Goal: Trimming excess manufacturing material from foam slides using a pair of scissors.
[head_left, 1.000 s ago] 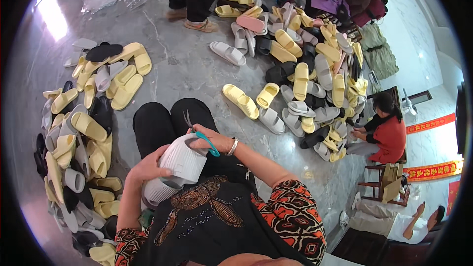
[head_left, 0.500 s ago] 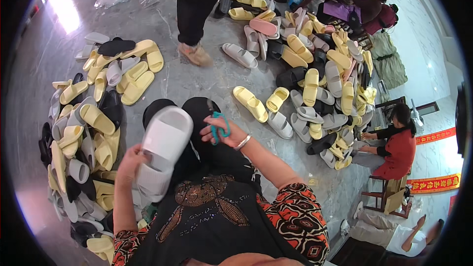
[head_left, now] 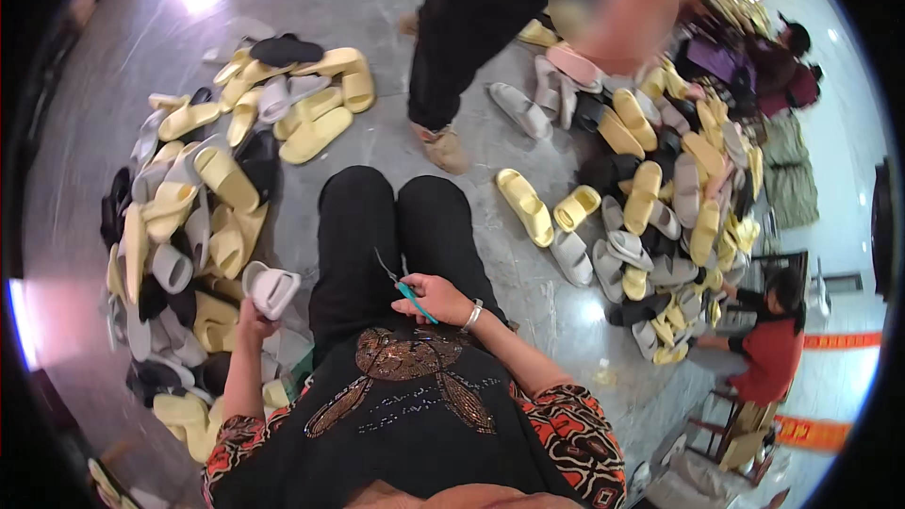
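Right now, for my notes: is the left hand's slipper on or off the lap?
Off: the left hand holds the slipper left of the lap.

A hall serves as a makeshift slipper workshop: one heap of loose slippers [head_left: 226, 179] spreads across the grey floor [head_left: 537, 339] beyond the left hand [head_left: 255, 320], another heap [head_left: 644, 196] lies past the right hand [head_left: 443, 302], which grips teal-handled scissors [head_left: 415, 303], and farther right a person in red [head_left: 773, 353] sits near red banners [head_left: 815, 435] and a pale wall [head_left: 844, 259]
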Demonstrator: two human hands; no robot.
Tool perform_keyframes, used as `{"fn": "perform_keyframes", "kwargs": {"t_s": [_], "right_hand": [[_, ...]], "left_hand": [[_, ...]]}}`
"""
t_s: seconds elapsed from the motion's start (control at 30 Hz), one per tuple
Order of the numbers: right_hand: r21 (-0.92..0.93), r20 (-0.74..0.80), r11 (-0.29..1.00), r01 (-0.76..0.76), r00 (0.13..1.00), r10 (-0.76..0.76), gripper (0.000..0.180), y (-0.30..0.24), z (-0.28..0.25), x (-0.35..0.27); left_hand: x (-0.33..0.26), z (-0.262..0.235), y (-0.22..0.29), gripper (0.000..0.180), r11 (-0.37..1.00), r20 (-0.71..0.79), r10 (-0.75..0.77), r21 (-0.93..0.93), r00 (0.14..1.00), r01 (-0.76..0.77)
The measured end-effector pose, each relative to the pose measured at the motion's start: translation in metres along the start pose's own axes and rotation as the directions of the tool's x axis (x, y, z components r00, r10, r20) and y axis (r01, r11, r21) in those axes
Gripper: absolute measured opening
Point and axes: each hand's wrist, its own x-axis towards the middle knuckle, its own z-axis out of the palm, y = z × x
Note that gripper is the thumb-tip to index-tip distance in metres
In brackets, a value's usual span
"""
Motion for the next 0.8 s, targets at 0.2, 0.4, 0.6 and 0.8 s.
{"fn": "perform_keyframes", "kwargs": {"t_s": [0.2, 0.4, 0.6, 0.8], "right_hand": [[-0.165, 0.011, 0.986, -0.001, 1.000, 0.003, 0.061, -0.001, 0.006, 0.004], [-0.108, -0.008, 0.994, -0.032, 0.999, 0.031, 0.060, -0.004, 0.007, 0.007], [-0.118, 0.033, 0.993, 0.006, 0.999, -0.002, 0.054, -0.006, 0.004, 0.000], [0.008, 0.067, 1.000, 0.011, 0.998, -0.012, 0.046, -0.019, -0.011, -0.020]], "left_hand": [[0.066, -0.117, -0.023, 0.028, 0.971, -0.028, -0.179, 0.154, 0.984, 0.181], [0.021, -0.053, -0.025, 0.028, 0.986, -0.321, -0.155, 0.012, 0.934, 0.168], [0.041, -0.065, -0.020, 0.029, 0.972, -0.346, -0.104, 0.164, 0.932, 0.169], [0.052, -0.010, -0.027, 0.030, 0.943, -0.292, -0.166, 0.233, 0.942, 0.239]]}}
